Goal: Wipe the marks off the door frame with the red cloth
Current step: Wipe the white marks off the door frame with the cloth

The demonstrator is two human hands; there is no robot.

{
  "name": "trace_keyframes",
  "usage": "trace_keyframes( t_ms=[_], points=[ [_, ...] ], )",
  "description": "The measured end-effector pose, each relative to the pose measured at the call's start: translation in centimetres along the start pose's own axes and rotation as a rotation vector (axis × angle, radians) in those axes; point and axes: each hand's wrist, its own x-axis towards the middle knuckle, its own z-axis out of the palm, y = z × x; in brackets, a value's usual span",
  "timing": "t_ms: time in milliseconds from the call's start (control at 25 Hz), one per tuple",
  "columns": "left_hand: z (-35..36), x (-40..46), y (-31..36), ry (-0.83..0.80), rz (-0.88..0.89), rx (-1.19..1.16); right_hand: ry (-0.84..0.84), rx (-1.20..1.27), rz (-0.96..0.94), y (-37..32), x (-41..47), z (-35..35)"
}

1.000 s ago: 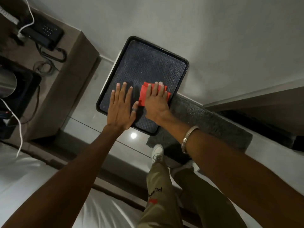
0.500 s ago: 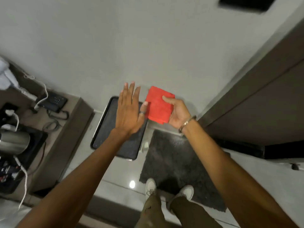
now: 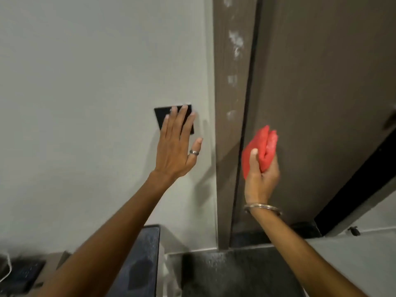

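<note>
Item: red cloth (image 3: 260, 150), bunched in my right hand (image 3: 261, 179), fingers curled around it, beside the door frame (image 3: 230, 125). Left hand (image 3: 175, 151): fingers spread flat on the wall. Advice: press cloth flat, stroke along the white marks (image 3: 235, 42) above. Change: cloth lifted from floor tray to frame height.

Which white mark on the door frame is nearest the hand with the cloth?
The lowest mark, just up and left of the red cloth in the right hand. The others, such as the big smear, sit higher up the door frame.
</note>
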Motion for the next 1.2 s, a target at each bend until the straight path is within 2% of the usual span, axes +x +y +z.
trace_keyframes(
  t_ms=[40, 120, 200, 280, 400, 600, 760, 920, 1000, 1120, 1200],
  points=[
    [-0.1, 2.4, 0.2, 0.051, 0.018, 0.012, 0.021, -0.065, -0.190, 0.2, 1.6, 0.5],
    [-0.6, 7.3, 0.6, 0.150, 0.036, 0.051, -0.077, -0.349, -0.547, 1.0, 4.9, 2.5],
    [-1.5, 12.1, 0.1, 0.238, 0.038, 0.123, -0.206, -0.674, -0.729, 2.1, 7.0, 4.7],
    [-2.4, 16.0, -1.0, 0.324, 0.022, 0.199, -0.227, -0.713, -0.753, 3.6, 7.7, 5.8],
    [-2.8, 18.5, -2.4, 0.410, 0.004, 0.328, -0.174, -0.586, -0.798, 5.5, 8.1, 6.6],
    [-2.1, 18.9, -2.9, 0.466, 0.035, 0.372, -0.069, -0.833, -1.011, 6.6, 8.8, 7.3],
    [-1.8, 18.9, -3.3, 0.491, 0.050, 0.395, -0.076, -0.776, -1.097, 3.5, 10.6, 8.1],
    [-1.5, 19.1, -3.5, 0.515, 0.054, 0.408, -0.004, -0.747, -1.111, -0.1, 13.6, 10.6],
    [-1.5, 19.1, -3.6, 0.518, 0.056, 0.413, -0.011, -0.770, -1.122, 1.8, 12.8, 9.7],
    [-1.5, 19.0, -3.5, 0.524, 0.064, 0.416, -0.099, -0.942, -1.109, 7.1, 9.1, 6.4],
    [-1.6, 19.0, -3.4, 0.525, 0.060, 0.418, -0.137, -1.008, -1.101, 8.1, 8.0, 5.4]
  ],
)
